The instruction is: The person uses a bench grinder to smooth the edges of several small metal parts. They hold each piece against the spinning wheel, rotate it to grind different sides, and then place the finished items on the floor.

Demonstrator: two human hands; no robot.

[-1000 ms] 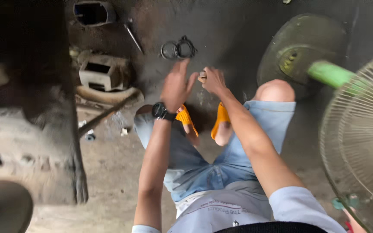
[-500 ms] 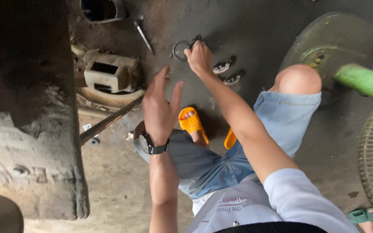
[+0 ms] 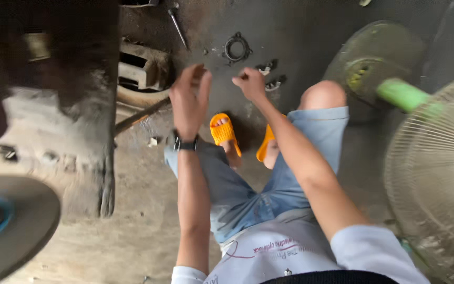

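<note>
- Crouched low over the oily floor (image 3: 311, 31), the person has both hands out in front of the knees, among small metal parts.
- Left hand (image 3: 189, 100) hangs in the air, fingers spread and loose, grasping nothing that I can see.
- Right hand (image 3: 251, 84) is curled with fingertips pinched; whether it grips a small piece I cannot tell, motion blur smears it.
- Nearest things: two small dark metal pieces (image 3: 270, 74) just beside the right hand, and a metal ring part (image 3: 236, 48) a little beyond them on the floor.
- By my judgement, this is the picking-up and sorting stage; any next move calls for a careful fingertip pinch on those small pieces.
- A screwdriver (image 3: 177, 26) lies further off; a fan (image 3: 437, 173) is cut off at the right edge.
- Dark machinery (image 3: 53, 79) on the left is too blurred to identify.
</note>
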